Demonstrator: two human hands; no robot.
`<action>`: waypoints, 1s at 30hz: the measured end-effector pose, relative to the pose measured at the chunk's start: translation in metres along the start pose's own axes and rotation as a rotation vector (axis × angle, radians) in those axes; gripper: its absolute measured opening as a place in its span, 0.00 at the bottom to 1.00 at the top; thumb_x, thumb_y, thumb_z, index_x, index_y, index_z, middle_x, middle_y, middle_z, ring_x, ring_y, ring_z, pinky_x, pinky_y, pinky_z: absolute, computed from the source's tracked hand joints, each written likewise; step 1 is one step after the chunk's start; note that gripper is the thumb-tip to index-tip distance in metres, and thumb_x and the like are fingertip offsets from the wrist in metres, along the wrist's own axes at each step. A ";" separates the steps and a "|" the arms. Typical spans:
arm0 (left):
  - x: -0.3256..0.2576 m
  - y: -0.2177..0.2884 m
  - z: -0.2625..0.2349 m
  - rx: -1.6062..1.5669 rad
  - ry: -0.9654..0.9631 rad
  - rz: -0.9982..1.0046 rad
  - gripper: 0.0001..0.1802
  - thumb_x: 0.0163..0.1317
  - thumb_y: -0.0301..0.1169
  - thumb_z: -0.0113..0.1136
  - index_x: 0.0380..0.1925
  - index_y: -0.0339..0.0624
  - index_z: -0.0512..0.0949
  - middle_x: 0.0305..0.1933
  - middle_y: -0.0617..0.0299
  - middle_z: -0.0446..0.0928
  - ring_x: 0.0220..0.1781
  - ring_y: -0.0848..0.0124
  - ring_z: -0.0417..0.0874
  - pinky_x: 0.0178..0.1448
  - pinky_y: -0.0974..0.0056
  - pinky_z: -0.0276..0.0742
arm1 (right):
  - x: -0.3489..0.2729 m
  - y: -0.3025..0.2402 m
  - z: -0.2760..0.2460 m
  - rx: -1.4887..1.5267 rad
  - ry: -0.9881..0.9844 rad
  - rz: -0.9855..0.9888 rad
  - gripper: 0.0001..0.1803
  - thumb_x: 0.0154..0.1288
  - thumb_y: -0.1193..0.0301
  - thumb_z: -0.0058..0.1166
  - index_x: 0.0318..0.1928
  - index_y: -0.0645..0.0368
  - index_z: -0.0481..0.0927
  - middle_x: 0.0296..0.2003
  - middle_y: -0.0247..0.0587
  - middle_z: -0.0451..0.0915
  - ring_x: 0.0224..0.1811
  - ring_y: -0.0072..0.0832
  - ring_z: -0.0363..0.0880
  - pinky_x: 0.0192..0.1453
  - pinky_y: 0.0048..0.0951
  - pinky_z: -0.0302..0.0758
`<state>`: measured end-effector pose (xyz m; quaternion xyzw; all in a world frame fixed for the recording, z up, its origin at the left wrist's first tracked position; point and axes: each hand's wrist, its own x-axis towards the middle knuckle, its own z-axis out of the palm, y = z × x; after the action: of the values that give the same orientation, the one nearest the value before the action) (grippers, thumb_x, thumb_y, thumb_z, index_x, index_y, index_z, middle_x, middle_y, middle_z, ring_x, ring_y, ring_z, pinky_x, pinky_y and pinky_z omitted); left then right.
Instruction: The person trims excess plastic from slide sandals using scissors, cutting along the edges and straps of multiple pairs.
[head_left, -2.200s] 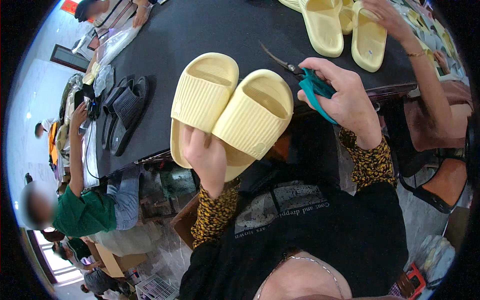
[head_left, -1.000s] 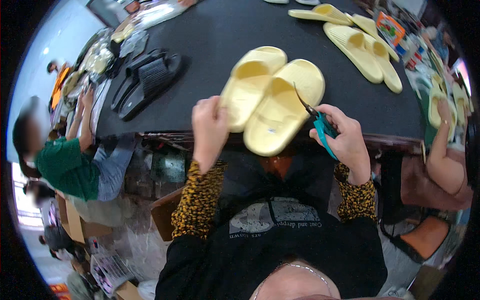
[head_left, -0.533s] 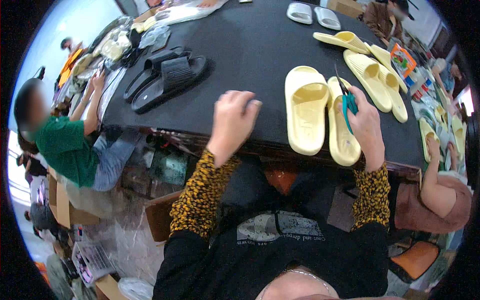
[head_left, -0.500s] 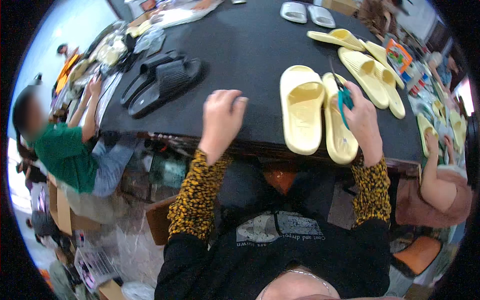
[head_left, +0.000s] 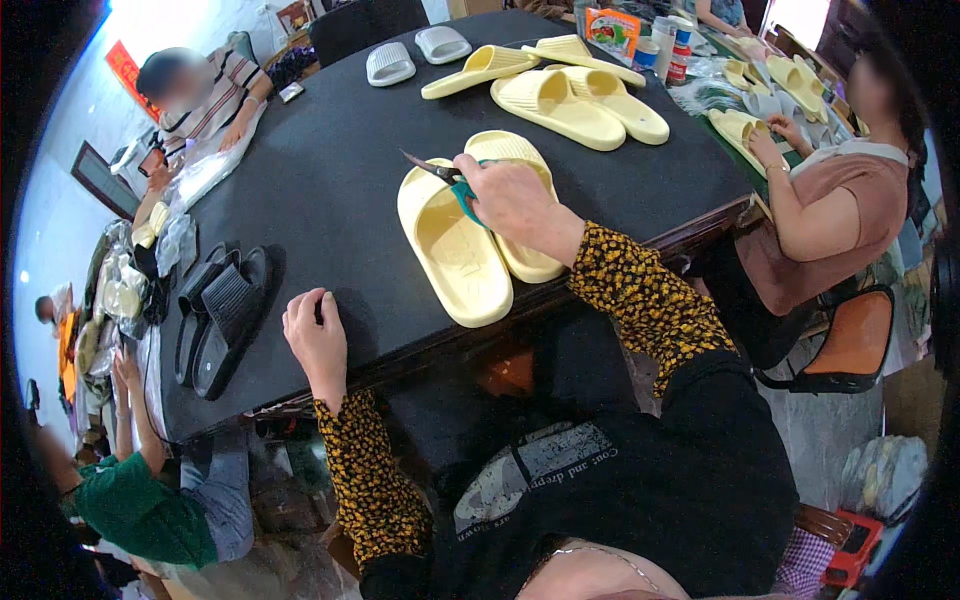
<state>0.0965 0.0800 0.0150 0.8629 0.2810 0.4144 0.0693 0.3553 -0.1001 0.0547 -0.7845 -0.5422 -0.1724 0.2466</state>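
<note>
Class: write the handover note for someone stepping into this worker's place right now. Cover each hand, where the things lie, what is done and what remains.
Left hand: empty, resting flat on the black table near its front edge.
Right hand: holds teal-handled scissors, blades pointing left, over the yellow slipper pair.
The pair lies side by side on the table, soles down.
Done: pair set down.
Left: any trimming; whether cuts are made cannot be told.

Pretty bright overall, daylight blows out beyond the black table's [head_left: 320, 180] far-left edge. Soft shadows on it, heavy fisheye bending plus dark vignette past its corners, mostly sharp.
</note>
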 end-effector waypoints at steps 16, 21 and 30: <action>0.003 -0.004 0.000 -0.062 0.091 0.016 0.06 0.58 0.28 0.60 0.30 0.37 0.81 0.36 0.55 0.81 0.42 0.55 0.79 0.49 0.56 0.73 | 0.030 0.116 -0.068 -0.334 0.271 0.011 0.22 0.55 0.75 0.52 0.54 0.56 0.73 0.27 0.49 0.80 0.28 0.47 0.80 0.31 0.46 0.76; 0.002 -0.010 0.007 -0.021 0.105 0.031 0.05 0.58 0.31 0.61 0.30 0.42 0.82 0.37 0.58 0.79 0.44 0.57 0.77 0.50 0.55 0.71 | 0.019 0.180 -0.115 -0.408 0.283 0.116 0.22 0.65 0.64 0.50 0.59 0.53 0.69 0.37 0.60 0.81 0.41 0.55 0.80 0.41 0.52 0.74; 0.002 -0.028 -0.011 -0.221 0.114 -0.076 0.07 0.56 0.26 0.61 0.35 0.39 0.80 0.39 0.53 0.77 0.46 0.55 0.76 0.50 0.56 0.72 | -0.003 0.133 -0.104 -0.321 0.149 0.228 0.24 0.64 0.61 0.56 0.58 0.54 0.71 0.35 0.59 0.81 0.39 0.53 0.80 0.40 0.48 0.73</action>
<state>0.0769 0.1027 0.0138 0.8137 0.2694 0.4883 0.1637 0.4781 -0.2008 0.1111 -0.8550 -0.3958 -0.2854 0.1758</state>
